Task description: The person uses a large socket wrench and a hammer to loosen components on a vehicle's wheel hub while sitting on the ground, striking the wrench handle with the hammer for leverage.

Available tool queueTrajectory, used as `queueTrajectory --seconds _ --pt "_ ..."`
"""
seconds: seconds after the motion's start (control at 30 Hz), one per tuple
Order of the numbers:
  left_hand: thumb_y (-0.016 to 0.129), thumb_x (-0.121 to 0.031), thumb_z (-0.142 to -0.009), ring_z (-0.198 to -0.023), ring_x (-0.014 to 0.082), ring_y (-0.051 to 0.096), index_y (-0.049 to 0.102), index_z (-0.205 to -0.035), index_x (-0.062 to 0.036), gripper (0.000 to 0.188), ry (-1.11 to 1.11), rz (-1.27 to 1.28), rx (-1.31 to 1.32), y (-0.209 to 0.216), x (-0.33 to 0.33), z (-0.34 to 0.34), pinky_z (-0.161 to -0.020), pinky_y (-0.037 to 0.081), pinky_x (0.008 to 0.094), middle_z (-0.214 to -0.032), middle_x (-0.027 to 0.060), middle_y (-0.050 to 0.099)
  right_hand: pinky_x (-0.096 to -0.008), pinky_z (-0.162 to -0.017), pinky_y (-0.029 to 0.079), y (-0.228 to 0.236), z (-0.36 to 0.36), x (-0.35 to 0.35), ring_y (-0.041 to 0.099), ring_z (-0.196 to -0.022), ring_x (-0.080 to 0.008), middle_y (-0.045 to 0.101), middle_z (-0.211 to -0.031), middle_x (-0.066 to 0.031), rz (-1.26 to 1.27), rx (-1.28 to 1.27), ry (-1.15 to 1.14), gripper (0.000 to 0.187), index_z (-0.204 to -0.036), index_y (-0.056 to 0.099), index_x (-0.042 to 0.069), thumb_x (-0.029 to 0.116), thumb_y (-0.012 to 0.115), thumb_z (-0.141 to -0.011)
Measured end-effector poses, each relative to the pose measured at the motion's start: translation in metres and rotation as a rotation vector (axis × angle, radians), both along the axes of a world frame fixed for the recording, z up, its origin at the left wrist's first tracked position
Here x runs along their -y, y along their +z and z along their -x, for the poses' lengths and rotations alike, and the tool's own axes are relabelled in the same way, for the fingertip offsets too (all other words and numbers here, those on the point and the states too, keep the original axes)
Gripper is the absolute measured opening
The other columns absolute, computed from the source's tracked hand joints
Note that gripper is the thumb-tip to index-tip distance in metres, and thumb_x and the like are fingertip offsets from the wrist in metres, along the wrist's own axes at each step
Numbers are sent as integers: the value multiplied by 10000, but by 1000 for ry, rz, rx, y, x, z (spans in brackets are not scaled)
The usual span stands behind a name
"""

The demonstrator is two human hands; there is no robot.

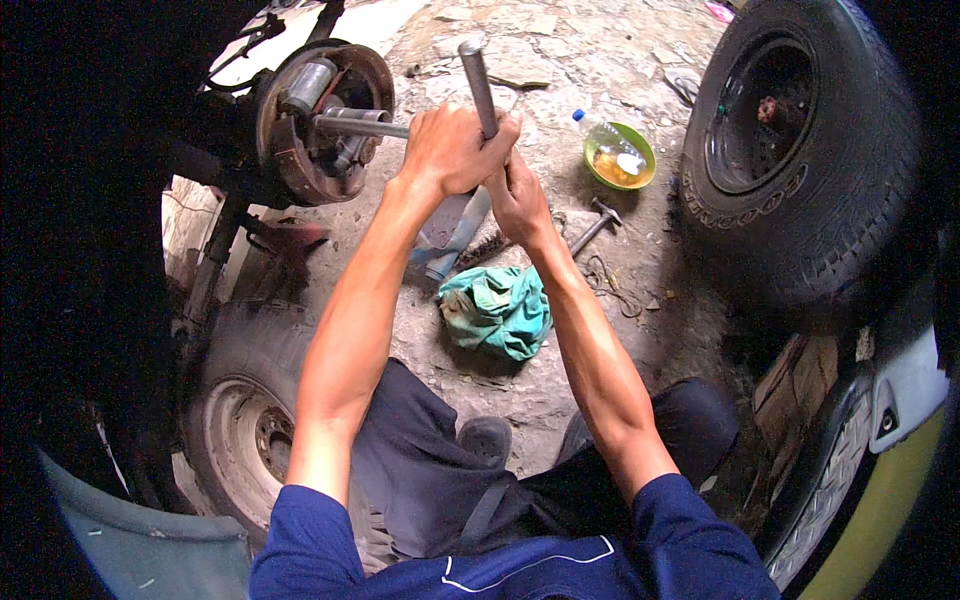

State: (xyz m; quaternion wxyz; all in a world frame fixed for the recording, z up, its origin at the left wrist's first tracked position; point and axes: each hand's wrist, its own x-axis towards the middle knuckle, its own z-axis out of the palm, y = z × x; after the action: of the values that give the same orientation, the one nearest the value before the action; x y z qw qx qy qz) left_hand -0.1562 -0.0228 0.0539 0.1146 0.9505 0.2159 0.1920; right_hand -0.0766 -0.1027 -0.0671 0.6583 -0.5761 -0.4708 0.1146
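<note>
My left hand (445, 148) is closed round the joint where a long metal shaft (390, 129) meets a crosswise bar handle (478, 85), together looking like a socket wrench. The bar's upper end sticks out past my thumb. Just below, my right hand (520, 205) is closed on the bar's lower part, touching the left hand; the bar's lower end is hidden. The shaft runs left to the centre of an exposed drum brake (325, 120) with rusty curved shoes. Where its tip sits on the hub cannot be made out exactly.
A crumpled green cloth (500, 312) and a hammer (597, 228) lie on the stony floor. Farther off, a green bowl (642, 150) holds amber liquid and a leaning clear bottle (605, 133). Large tyres stand at right (840, 220) and lower left (225, 410).
</note>
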Motion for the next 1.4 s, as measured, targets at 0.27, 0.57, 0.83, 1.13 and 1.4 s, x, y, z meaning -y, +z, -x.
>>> queueTrajectory --seconds 0.27,0.57,0.83,1.13,1.4 --pt "466 -497 -918 -700 409 614 663 -831 -93 459 -29 30 35 5 5 3 -608 475 482 -675 199 606 -442 -1054 359 -212 -84 48 457 -1239 -415 476 -1294 -314 1149 -416 -733 1071 -1447 121 -55 550 665 -750" --pt "550 -533 -882 -671 332 635 706 -880 -155 409 -170 62 39 2 7 0 -576 468 412 -675 123 631 -437 -777 508 -272 -121 60 666 -865 -317 659 -834 -240 820 -789 -881 598 -783 657 -33 554 549 -820" --pt "561 -535 -876 -702 349 644 718 -860 -135 431 -34 98 18 3 -4 5 -611 473 436 -681 145 642 -269 -427 384 -125 -35 74 455 -513 -149 502 -722 -40 -198 -1363 -205 168 -964 429 101 254 497 -974" --pt "494 -508 -917 -757 385 634 690 -912 -129 427 -26 -27 142 -5 -12 -7 -623 470 457 -744 161 650 -222 -388 223 11 86 107 284 -423 -42 342 -541 63 -72 -675 -279 330 -907 496 86 382 395 -1013" --pt "470 -479 -939 -759 409 606 590 -876 -79 423 -16 92 233 11 1 -6 -634 449 476 -739 164 616 -211 -372 256 7 99 109 312 -421 -33 362 -543 66 -132 -923 -321 319 -880 464 86 373 414 -1010"
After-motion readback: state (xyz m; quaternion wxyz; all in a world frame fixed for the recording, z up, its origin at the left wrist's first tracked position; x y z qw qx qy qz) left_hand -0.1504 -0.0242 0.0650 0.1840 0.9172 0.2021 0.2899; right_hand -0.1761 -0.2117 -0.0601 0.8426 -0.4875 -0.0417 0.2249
